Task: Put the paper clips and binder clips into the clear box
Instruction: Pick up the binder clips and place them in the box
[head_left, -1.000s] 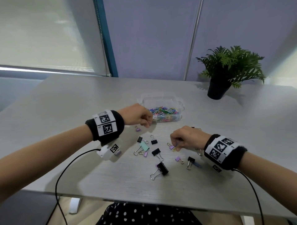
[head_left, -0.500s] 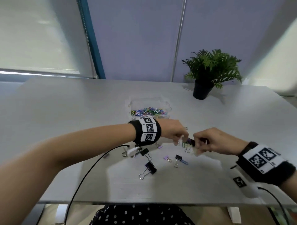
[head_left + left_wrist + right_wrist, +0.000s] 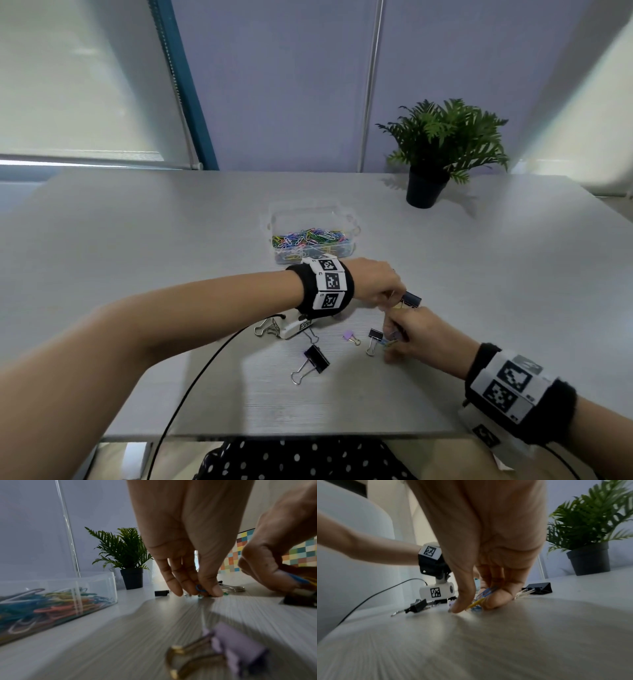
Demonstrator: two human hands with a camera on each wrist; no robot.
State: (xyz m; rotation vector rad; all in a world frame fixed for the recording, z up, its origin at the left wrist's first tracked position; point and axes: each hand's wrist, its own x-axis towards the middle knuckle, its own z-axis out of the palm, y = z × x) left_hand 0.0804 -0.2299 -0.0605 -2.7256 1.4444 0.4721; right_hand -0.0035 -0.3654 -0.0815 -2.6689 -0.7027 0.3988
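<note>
The clear box (image 3: 313, 219) sits mid-table with its long side running left to right across your view, a bed of coloured paper clips (image 3: 308, 238) lying flat inside it. Nearer you, binder clips are scattered on the grey table (image 3: 137, 240): a large black binder clip (image 3: 315, 358) with its wire handles pointing toward your near left, a small lilac binder clip (image 3: 349, 336), and a small black binder clip (image 3: 375, 335) with handles pointing toward you. Another black binder clip (image 3: 411, 299) lies just past your fingertips. Your left hand (image 3: 376, 284) reaches across, thumb and fingers pinched at the table surface on a blue paper clip (image 3: 199, 588). Your right hand (image 3: 418, 334), just beside it, has its fingers curled round a few blue and yellow paper clips (image 3: 483, 596), fingertips touching the table. A potted plant (image 3: 442, 150) stands far right.
</note>
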